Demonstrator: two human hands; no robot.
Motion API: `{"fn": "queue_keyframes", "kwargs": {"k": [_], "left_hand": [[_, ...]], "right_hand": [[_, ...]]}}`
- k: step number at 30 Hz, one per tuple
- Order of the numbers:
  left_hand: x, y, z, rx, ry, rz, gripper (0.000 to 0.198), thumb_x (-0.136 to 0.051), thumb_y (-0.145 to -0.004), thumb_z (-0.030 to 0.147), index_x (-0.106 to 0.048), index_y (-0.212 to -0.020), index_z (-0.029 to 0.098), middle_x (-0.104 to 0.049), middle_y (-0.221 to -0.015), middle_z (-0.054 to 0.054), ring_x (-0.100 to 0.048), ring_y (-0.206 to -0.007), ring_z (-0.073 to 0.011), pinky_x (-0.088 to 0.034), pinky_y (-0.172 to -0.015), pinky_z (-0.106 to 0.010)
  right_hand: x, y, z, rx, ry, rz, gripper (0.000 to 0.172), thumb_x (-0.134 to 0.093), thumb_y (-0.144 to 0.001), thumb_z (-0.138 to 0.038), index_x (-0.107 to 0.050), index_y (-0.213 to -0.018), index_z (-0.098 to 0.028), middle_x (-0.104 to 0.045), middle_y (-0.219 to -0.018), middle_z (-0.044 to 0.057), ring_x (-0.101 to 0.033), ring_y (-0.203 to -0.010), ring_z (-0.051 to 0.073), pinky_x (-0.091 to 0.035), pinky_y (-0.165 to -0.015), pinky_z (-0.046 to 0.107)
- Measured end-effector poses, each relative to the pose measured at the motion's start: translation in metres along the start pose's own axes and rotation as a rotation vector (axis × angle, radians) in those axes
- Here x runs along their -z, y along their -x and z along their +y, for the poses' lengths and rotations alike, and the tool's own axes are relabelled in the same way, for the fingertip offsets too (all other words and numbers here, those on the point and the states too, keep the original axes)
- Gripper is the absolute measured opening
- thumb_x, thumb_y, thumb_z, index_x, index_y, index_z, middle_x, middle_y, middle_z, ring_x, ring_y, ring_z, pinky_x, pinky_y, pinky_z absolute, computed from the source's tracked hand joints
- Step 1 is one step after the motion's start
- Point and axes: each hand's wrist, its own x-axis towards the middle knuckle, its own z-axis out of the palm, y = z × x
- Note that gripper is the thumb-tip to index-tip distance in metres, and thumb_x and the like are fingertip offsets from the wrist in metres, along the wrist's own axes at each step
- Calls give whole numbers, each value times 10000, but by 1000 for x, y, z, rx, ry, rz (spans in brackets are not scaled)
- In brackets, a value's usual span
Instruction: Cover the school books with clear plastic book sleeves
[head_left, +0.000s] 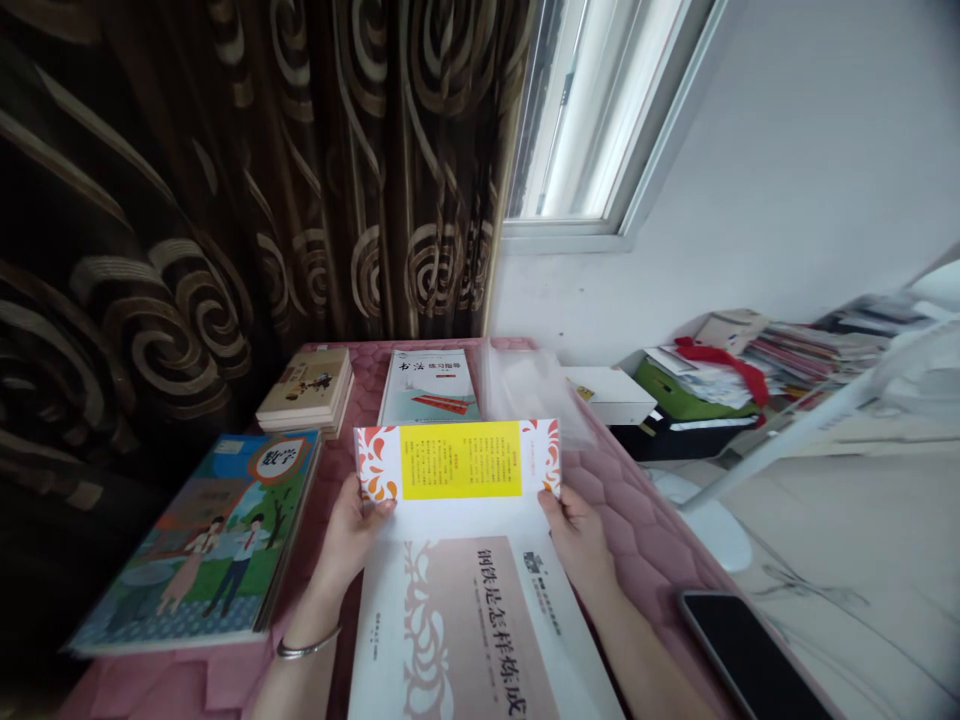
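A paperback book point(480, 630) lies opened in front of me, turned sideways, with a grey-pink title page toward me. Its cover flap point(461, 460), white with a yellow text panel and orange petal patterns, stands at the far side. My left hand point(356, 535) pinches the left end of the flap, thumb on top; a silver bangle point(307, 645) circles that wrist. At the right end, my right hand point(577, 540) grips the flap the same way. The fingers behind the flap are hidden.
A stack of textbooks point(202, 540) and a pile of small books point(304, 390) lie left on the pink padded cover point(645, 500). Behind the flap are a calligraphy book point(431, 385) and clear plastic sleeves point(521, 390). A phone point(750, 650) sits right, near the edge.
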Motion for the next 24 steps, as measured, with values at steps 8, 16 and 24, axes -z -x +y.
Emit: {"fn": "queue_keyframes", "kwargs": {"k": [8, 16, 24], "left_hand": [[0, -3, -7, -5, -44, 21, 438, -776, -666, 377, -534, -974, 183, -689, -922, -40, -659, -777, -192, -518, -675, -284], [3, -2, 0, 28, -2, -37, 541, -817, -610, 310, -550, -1057, 163, -703, -1012, -74, -661, -915, -222, -523, -783, -311], [3, -4, -2, 24, 54, -25, 507, -818, -595, 289, -573, -1022, 165, -722, -969, -65, -673, -851, -222, -525, -745, -320]], "right_hand": [[1, -5, 4, -17, -86, -99, 403, -685, -682, -587, -681, -813, -207, -720, -789, 62, -647, -682, 245, -535, -571, 335], [-1, -1, 9, -80, -64, -70, 389, -672, -699, -548, -694, -850, -190, -733, -800, 82, -671, -678, 271, -544, -556, 361], [-3, -2, 12, 40, 43, -11, 346, -620, -719, -540, -730, -821, -227, -718, -721, 64, -669, -763, 285, -541, -574, 339]]}}
